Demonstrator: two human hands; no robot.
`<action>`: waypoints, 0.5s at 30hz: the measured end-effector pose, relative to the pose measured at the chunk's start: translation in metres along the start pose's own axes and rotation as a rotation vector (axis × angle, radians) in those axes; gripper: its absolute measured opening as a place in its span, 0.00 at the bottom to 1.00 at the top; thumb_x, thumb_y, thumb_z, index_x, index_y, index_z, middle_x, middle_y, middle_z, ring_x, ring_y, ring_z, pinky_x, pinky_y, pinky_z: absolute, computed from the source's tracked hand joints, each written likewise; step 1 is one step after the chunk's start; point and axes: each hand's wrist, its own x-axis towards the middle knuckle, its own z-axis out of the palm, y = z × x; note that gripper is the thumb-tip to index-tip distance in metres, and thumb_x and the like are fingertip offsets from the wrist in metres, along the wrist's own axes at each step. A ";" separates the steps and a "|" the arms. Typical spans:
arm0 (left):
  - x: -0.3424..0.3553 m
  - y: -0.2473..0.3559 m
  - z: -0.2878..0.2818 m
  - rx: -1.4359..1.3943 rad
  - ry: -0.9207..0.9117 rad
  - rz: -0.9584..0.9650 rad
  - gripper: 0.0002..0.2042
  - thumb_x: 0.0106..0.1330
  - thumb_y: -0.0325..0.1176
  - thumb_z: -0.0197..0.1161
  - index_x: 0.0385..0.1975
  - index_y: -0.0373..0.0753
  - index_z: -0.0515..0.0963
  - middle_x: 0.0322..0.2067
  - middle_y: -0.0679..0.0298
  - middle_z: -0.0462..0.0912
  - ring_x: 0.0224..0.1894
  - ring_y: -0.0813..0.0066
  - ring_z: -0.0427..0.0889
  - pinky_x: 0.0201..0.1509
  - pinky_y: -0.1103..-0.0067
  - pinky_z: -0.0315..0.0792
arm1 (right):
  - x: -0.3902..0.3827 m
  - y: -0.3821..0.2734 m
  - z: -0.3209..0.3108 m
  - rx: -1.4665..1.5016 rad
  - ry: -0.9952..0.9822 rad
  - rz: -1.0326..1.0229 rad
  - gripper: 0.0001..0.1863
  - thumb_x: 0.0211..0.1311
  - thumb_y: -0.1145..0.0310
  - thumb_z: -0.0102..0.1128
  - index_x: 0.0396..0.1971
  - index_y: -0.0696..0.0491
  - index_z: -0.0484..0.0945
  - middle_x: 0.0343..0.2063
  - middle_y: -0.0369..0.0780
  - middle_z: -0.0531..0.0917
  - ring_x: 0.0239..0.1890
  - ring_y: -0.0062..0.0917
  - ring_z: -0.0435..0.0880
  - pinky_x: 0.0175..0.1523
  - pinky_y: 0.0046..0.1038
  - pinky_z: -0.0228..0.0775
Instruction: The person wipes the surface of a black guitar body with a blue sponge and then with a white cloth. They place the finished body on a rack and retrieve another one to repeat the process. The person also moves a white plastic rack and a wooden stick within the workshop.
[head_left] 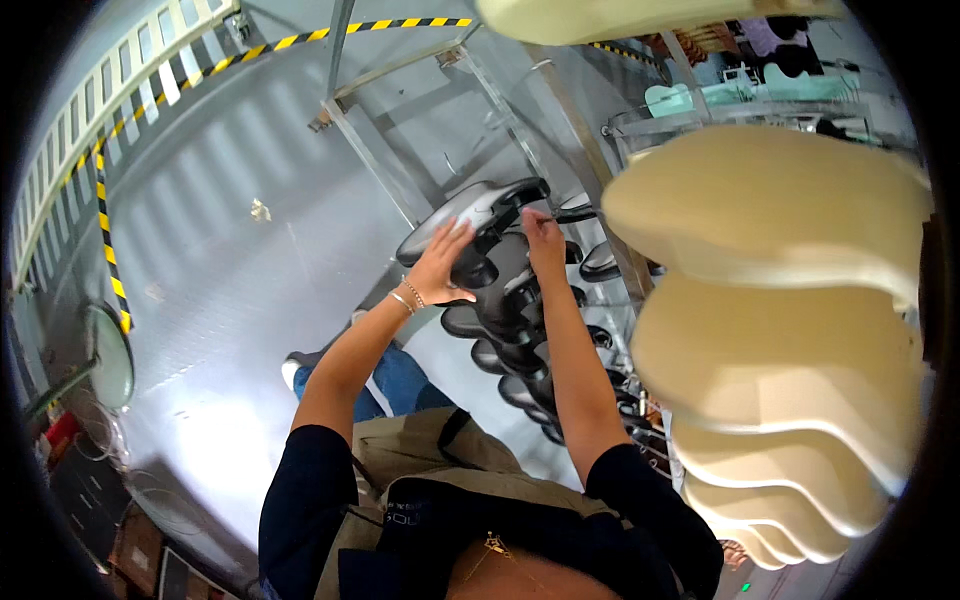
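Note:
A glossy black curved body [455, 215], shaped like an electric guitar body, tops a row of similar black bodies [505, 300] running down toward me. My left hand [440, 265] lies on its near face, fingers stretched and spread, thumb held apart toward the lower edge. At the black body's right end, my right hand [543, 245] is closed with its fingertips pressed together. What those fingers hold, if anything, is too small to make out.
Large cream guitar-body-like shapes [770, 210] hang in a stack close to my right arm. Behind the black bodies stands a metal rack frame [375, 160]. Teal bodies [810, 85] lie far right. Yellow-black tape [110, 250] marks the floor, and a pale slatted rail [90, 120] runs at left.

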 end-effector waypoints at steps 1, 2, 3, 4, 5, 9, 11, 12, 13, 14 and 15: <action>0.002 -0.012 0.011 -0.056 -0.008 0.019 0.43 0.34 0.41 0.71 0.55 0.38 0.59 0.56 0.55 0.60 0.62 0.57 0.53 0.65 0.57 0.43 | 0.002 -0.014 0.002 -0.059 0.026 -0.002 0.10 0.61 0.67 0.48 0.32 0.58 0.74 0.29 0.38 0.79 0.33 0.21 0.78 0.39 0.24 0.69; 0.002 -0.024 0.023 -0.109 -0.017 0.039 0.39 0.35 0.37 0.70 0.53 0.38 0.61 0.54 0.55 0.63 0.61 0.58 0.56 0.65 0.57 0.43 | 0.002 -0.025 0.005 -0.116 0.052 -0.005 0.11 0.61 0.67 0.47 0.30 0.58 0.75 0.28 0.39 0.80 0.31 0.22 0.78 0.38 0.24 0.69; 0.001 -0.030 0.033 -0.161 -0.033 0.057 0.35 0.36 0.33 0.68 0.50 0.38 0.63 0.52 0.56 0.67 0.60 0.59 0.59 0.65 0.57 0.43 | 0.002 -0.028 0.009 -0.167 0.079 -0.003 0.12 0.62 0.67 0.45 0.27 0.58 0.75 0.27 0.40 0.80 0.30 0.23 0.79 0.37 0.24 0.70; 0.009 -0.011 0.028 -0.251 0.069 0.041 0.27 0.35 0.25 0.60 0.43 0.37 0.67 0.44 0.57 0.72 0.54 0.60 0.68 0.65 0.58 0.44 | 0.003 -0.021 0.006 -0.204 0.068 -0.040 0.13 0.61 0.66 0.44 0.27 0.58 0.75 0.26 0.40 0.81 0.27 0.27 0.80 0.34 0.24 0.69; 0.012 -0.007 0.033 -0.254 0.070 0.038 0.28 0.34 0.25 0.60 0.43 0.37 0.67 0.43 0.57 0.72 0.53 0.59 0.68 0.65 0.58 0.45 | 0.000 -0.014 0.001 -0.212 0.042 -0.028 0.13 0.61 0.66 0.44 0.26 0.59 0.75 0.25 0.40 0.81 0.27 0.26 0.79 0.34 0.24 0.69; 0.025 0.015 0.021 -0.230 0.097 0.017 0.27 0.32 0.23 0.59 0.41 0.37 0.68 0.40 0.57 0.73 0.47 0.57 0.71 0.65 0.60 0.48 | -0.005 -0.016 -0.013 -0.218 -0.058 0.041 0.15 0.62 0.64 0.43 0.26 0.59 0.75 0.24 0.41 0.80 0.25 0.26 0.79 0.34 0.25 0.68; 0.018 0.030 0.012 -0.202 0.110 -0.033 0.25 0.34 0.23 0.59 0.40 0.37 0.68 0.38 0.56 0.72 0.45 0.57 0.71 0.65 0.61 0.48 | -0.016 -0.005 -0.022 -0.163 -0.121 0.106 0.16 0.62 0.63 0.43 0.25 0.59 0.75 0.23 0.41 0.80 0.25 0.27 0.78 0.33 0.26 0.68; 0.013 0.036 0.005 -0.202 0.151 -0.069 0.25 0.33 0.22 0.60 0.39 0.38 0.69 0.37 0.56 0.73 0.44 0.56 0.71 0.65 0.62 0.50 | -0.020 -0.008 -0.030 -0.255 -0.164 0.135 0.17 0.62 0.61 0.42 0.25 0.58 0.76 0.22 0.42 0.79 0.24 0.28 0.77 0.33 0.27 0.67; 0.003 0.040 0.000 -0.163 0.190 -0.125 0.25 0.33 0.22 0.60 0.39 0.38 0.69 0.37 0.57 0.73 0.43 0.56 0.72 0.64 0.62 0.50 | -0.022 -0.007 -0.033 -0.254 -0.168 0.117 0.18 0.61 0.60 0.42 0.25 0.57 0.76 0.22 0.42 0.79 0.25 0.29 0.77 0.33 0.28 0.66; -0.008 0.044 -0.006 -0.121 0.236 -0.181 0.25 0.33 0.22 0.60 0.39 0.39 0.69 0.37 0.57 0.73 0.43 0.55 0.72 0.64 0.62 0.50 | -0.023 -0.004 -0.034 -0.252 -0.175 0.094 0.18 0.61 0.59 0.42 0.26 0.57 0.77 0.22 0.42 0.79 0.25 0.30 0.77 0.34 0.29 0.66; -0.018 0.049 -0.016 -0.074 0.287 -0.234 0.25 0.32 0.22 0.60 0.38 0.39 0.69 0.36 0.57 0.73 0.42 0.55 0.72 0.64 0.62 0.51 | -0.021 0.000 -0.035 -0.248 -0.183 0.064 0.18 0.61 0.58 0.42 0.26 0.56 0.77 0.22 0.43 0.78 0.25 0.31 0.76 0.34 0.30 0.66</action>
